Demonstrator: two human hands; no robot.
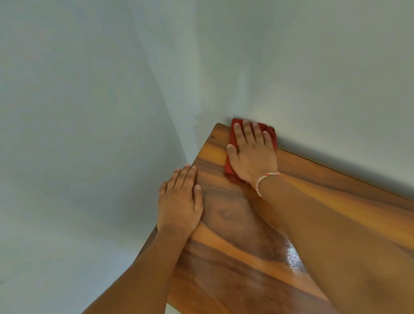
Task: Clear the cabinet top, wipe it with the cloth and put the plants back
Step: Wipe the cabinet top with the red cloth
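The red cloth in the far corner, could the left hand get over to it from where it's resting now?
Probably yes. The left hand lies flat at the near edge of the cabinet top, with only bare wood between it and the red cloth. The right hand covers most of the cloth, though.

Cabinet top: glossy wood-grain surface, brown and orange streaks, set against pale wall, wet sheen near middle. Cloth: red, folded flat, lying at far corner, touching wall.
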